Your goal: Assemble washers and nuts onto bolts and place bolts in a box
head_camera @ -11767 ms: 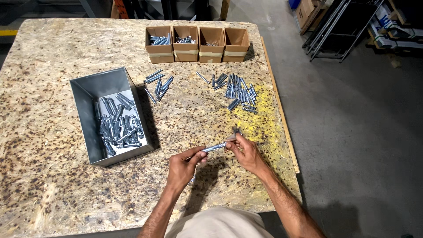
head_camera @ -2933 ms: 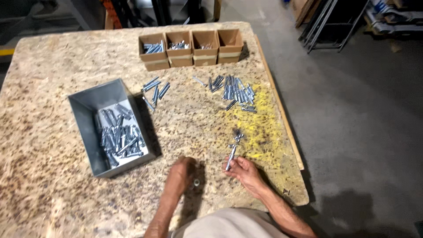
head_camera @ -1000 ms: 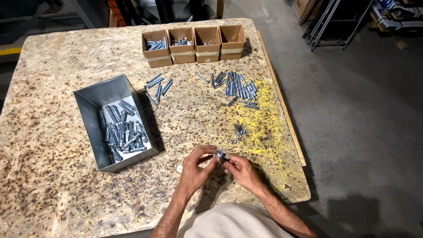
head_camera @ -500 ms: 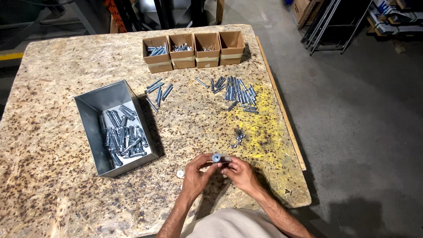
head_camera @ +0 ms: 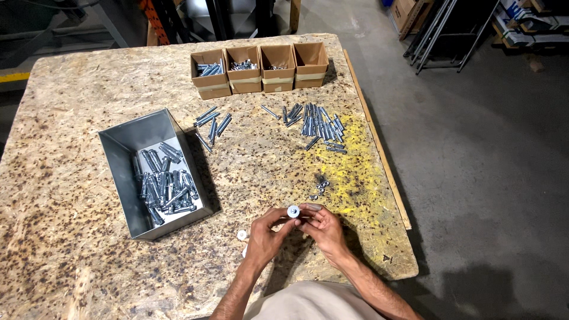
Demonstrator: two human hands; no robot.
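Two hands pinching one bolt (head_camera: 293,211) between fingertips, left hand (head_camera: 268,233) and right hand (head_camera: 323,224) equally close, long axis pointing at camera, above worktop (head_camera: 71,101) front edge, nuts (head_camera: 320,187) just beyond.

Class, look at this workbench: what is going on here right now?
A person at a wooden table holds a small metal bolt end-on between the left hand and right hand. A grey metal bin of bolts sits to the left, four cardboard boxes at the far edge, and loose bolts lie between.
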